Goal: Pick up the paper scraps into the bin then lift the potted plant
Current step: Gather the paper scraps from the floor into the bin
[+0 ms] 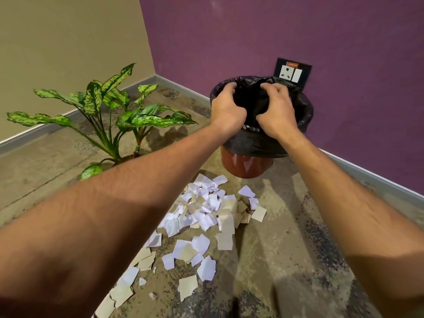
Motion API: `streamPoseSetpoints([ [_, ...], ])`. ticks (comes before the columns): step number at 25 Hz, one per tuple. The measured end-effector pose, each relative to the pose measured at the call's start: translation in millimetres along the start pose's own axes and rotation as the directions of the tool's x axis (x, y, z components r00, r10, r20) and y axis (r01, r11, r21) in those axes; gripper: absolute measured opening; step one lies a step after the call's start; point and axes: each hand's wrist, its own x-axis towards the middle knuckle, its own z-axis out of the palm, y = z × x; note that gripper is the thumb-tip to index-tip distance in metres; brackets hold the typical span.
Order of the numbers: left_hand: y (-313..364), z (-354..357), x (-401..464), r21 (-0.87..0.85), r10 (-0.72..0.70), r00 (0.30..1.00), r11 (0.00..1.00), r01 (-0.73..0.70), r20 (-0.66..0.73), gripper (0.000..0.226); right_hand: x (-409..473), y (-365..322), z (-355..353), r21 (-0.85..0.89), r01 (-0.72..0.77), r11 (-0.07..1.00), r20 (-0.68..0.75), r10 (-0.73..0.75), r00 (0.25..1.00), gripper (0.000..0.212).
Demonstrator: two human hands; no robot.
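1. Over the one bin, both arms reach out straight from the person.
2. Left hand has its fingers curled on the black bag at the bin's rim.
3. Right hand is above the bin's mouth with bent fingers; I cannot tell if it holds anything.
4. Many paper scraps, too many to count, lie on the floor in front of the bin.
5. One potted plant stands on the floor, left of the bin.
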Motion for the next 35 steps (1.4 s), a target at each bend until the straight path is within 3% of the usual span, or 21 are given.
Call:
streamPoseSetpoints([
  [3, -33.6, -14.1, -31.4, 0.141, 0.180, 0.981, 0.972, -0.188, 0.070, 0.061, -20.2, -19.3, 9.0, -0.016, 0.227, 0.974, -0.081, -0.228, 0.970, 0.054],
  [6, -72.1, -32.2, -65.0, 0.215, 0.237, 0.965, 0.942, -0.257, 0.114, 0.051, -53.7, -35.6, 35.1, -0.016, 0.410, 0.912, -0.054, -0.410, 0.910, 0.036],
  [9, -114.7, -49.2, -99.0, 0.316, 0.141, 0.978, 0.931, -0.185, 0.155, 0.054, -92.7, -30.7, 69.9, -0.044, 0.477, 0.878, 0.088, -0.472, 0.877, 0.032],
  [12, -157.5, -67.8, -134.9, 0.391, 0.018, 0.970, 0.913, -0.115, 0.244, 0.054, -123.0, -15.2, 101.2, -0.141, 0.516, 0.845, 0.388, -0.433, 0.814, 0.046],
  [14, -182.2, -80.3, -154.6, 0.443, -0.052, 0.955, 0.892, -0.088, 0.293, 0.052, -140.8, -8.5, 118.9, -0.166, 0.594, 0.787, 0.594, -0.401, 0.698, 0.064],
  [17, -212.9, -100.9, -179.9, 0.522, -0.171, 0.934, 0.853, -0.020, 0.314, 0.056, -169.1, -7.3, 144.3, -0.115, 0.714, 0.691, 0.814, -0.346, 0.466, 0.089],
  [20, -237.4, -124.0, -201.7, 0.579, -0.217, 0.945, 0.815, 0.036, 0.246, 0.059, -192.7, -12.4, 167.5, -0.034, 0.805, 0.592, 0.912, -0.310, 0.267, 0.105],
  [24, -260.6, -150.4, -227.3, 0.691, -0.316, 0.939, 0.710, 0.139, 0.135, 0.076, -218.1, -20.0, 193.6, 0.064, 0.882, 0.467, 0.953, -0.292, 0.086, 0.120],
  [28, -279.9, -165.0, -256.6, 0.695, -0.607, 0.794, 0.588, 0.414, 0.041, 0.120, -244.2, -21.3, 214.9, 0.189, 0.927, 0.325, 0.945, -0.316, -0.082, 0.130],
  [31, -291.5, -173.7, -277.1, 0.684, -0.707, 0.707, 0.515, 0.517, -0.001, 0.135, -256.8, -19.9, 228.4, 0.253, 0.933, 0.257, 0.935, -0.312, -0.168, 0.125],
  [35, -309.7, -184.5, -300.2, 0.663, -0.781, 0.621, 0.432, 0.611, -0.063, 0.149, -255.8, -23.5, 241.3, 0.211, 0.956, 0.204, 0.934, -0.331, -0.136, 0.117],
])
